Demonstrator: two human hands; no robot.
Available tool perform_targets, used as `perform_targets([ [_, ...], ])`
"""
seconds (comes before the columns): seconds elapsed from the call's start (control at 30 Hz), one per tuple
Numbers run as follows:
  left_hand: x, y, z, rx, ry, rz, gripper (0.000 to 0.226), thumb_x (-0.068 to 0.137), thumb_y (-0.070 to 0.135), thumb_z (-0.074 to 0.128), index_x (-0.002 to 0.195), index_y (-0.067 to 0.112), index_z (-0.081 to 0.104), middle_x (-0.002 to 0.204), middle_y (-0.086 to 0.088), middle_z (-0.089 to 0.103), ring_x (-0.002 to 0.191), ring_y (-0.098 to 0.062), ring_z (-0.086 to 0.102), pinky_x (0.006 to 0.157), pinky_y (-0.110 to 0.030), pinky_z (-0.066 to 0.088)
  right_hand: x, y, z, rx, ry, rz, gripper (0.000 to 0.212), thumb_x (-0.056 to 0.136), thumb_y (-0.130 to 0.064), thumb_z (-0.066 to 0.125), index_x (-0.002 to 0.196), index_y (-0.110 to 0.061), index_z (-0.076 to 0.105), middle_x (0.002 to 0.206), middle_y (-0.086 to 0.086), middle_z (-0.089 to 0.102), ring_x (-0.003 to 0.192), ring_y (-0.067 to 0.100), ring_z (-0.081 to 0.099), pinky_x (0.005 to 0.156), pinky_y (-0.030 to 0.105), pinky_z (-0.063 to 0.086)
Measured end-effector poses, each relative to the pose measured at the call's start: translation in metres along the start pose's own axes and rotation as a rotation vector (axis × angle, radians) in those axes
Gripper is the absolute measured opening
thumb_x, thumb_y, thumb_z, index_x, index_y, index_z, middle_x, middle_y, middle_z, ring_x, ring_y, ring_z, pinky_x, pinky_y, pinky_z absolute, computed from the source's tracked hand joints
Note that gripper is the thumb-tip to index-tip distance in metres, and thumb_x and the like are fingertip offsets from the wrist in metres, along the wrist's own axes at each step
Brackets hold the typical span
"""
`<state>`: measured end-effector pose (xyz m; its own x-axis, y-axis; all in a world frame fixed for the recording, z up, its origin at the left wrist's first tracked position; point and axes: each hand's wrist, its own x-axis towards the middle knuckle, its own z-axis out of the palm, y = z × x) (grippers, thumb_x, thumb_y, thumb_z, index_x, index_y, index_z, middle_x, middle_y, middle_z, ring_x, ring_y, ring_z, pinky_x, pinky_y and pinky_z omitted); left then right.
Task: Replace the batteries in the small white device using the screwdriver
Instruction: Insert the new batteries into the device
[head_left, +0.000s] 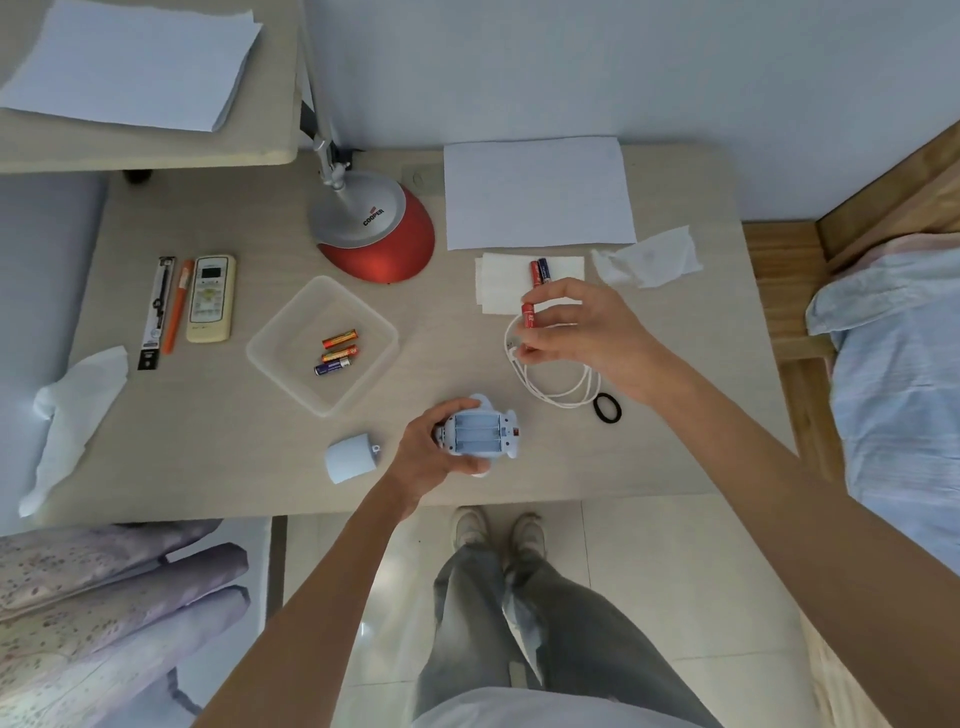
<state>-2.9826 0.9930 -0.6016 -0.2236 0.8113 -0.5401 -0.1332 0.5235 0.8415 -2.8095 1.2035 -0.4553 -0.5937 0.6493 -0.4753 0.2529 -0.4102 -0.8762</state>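
above beige desk (234, 441), right grip (587, 332) pinches red cylindrical battery (529, 314), left grip (431, 447) clasps small white plastic device (480, 431); reversed polarity would likely leave it dead.

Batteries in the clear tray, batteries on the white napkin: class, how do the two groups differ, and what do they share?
The tray batteries number three; the napkin batteries two. Tray batteries lie crosswise, two orange and one purple; napkin batteries point away, one red, one blue. Both groups lie side by side.
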Motion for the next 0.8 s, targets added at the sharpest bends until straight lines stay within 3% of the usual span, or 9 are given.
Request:
perform_targets([
  [0.07, -0.001, 0.001, 0.0, 0.008, 0.002, 0.006, 0.085, 0.057, 0.002, 0.104, 0.131, 0.032, 0.074, 0.137, 0.002, 0.068, 0.128, -0.024, 0.063, 0.101, -0.042, 0.063, 0.001, 0.005, 0.008, -0.054, -0.045, -0.003, 0.039, 0.088, 0.008, 0.083, 0.123, 0.004, 0.068, 0.11, 0.035, 0.074, 0.091, 0.051, 0.077, 0.087, 0.05, 0.067],
  [0.17, -0.001, 0.002, 0.001, 0.015, 0.0, 0.02, 0.084, 0.058, 0.003, 0.104, 0.131, 0.032, 0.073, 0.137, 0.005, 0.068, 0.129, -0.024, 0.062, 0.102, -0.045, 0.063, 0.002, 0.014, 0.023, -0.177, -0.108, -0.005, 0.037, 0.09, 0.01, 0.08, 0.124, 0.004, 0.066, 0.109, 0.036, 0.073, 0.087, 0.051, 0.077, 0.077, 0.04, 0.068],
  [0.33, -0.002, 0.001, 0.001, -0.003, 0.014, 0.025, 0.082, 0.058, -0.001, 0.103, 0.128, 0.031, 0.074, 0.132, 0.0, 0.069, 0.127, -0.025, 0.065, 0.1, -0.046, 0.064, 0.01, 0.041, 0.041, -0.432, -0.252, -0.058, 0.037, 0.09, 0.003, 0.081, 0.124, -0.005, 0.069, 0.099, 0.017, 0.08, 0.082, 0.036, 0.082, 0.082, 0.047, 0.068],
  [0.6, 0.001, -0.004, 0.002, 0.017, 0.044, 0.014, 0.086, 0.054, -0.004, 0.103, 0.129, 0.025, 0.074, 0.121, -0.004, 0.074, 0.112, -0.019, 0.072, 0.094, -0.034, 0.062, 0.025, 0.069, 0.056, -0.643, -0.301, -0.154, 0.021, 0.092, 0.001, 0.08, 0.112, -0.004, 0.074, 0.087, 0.007, 0.08, 0.079, 0.028, 0.08, 0.072, 0.048, 0.069],
  [0.8, 0.0, -0.001, 0.003, 0.027, 0.061, 0.012, 0.079, 0.056, -0.003, 0.103, 0.126, 0.017, 0.073, 0.121, -0.009, 0.075, 0.115, -0.025, 0.072, 0.096, -0.035, 0.063, 0.028, 0.073, 0.062, -0.823, -0.333, -0.313, 0.026, 0.084, -0.003, 0.088, 0.106, -0.014, 0.08, 0.088, -0.008, 0.081, 0.081, 0.002, 0.077, 0.085, 0.027, 0.063],
])
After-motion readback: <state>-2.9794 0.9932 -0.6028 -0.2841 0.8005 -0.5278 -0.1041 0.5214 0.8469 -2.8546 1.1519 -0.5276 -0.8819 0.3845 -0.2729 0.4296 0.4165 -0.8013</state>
